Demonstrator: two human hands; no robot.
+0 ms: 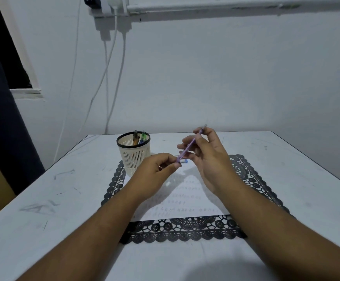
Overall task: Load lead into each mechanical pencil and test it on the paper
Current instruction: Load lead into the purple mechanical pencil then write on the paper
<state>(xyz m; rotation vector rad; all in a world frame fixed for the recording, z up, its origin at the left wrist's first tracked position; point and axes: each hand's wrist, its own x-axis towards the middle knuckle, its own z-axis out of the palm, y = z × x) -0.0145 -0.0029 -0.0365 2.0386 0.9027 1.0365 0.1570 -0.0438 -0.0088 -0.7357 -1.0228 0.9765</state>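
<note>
Both hands share one purple pencil (189, 146) just above frame centre, its length slanting from lower left to upper right. The left hand (157, 169) pinches the lower end; the right hand (205, 151) curls round the upper. Below lies the paper (185, 199). The cup (133, 153), centre-left, holds more pencils (139, 136).

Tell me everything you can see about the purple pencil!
The purple pencil is a thin mechanical pencil, plastic by the look of it. It is held in the air above the paper, slanting from lower left to upper right. The left hand pinches its lower end, and the right hand holds its upper part. A small greyish end pokes out past the right hand's fingers. It is too blurred to see more.
</note>
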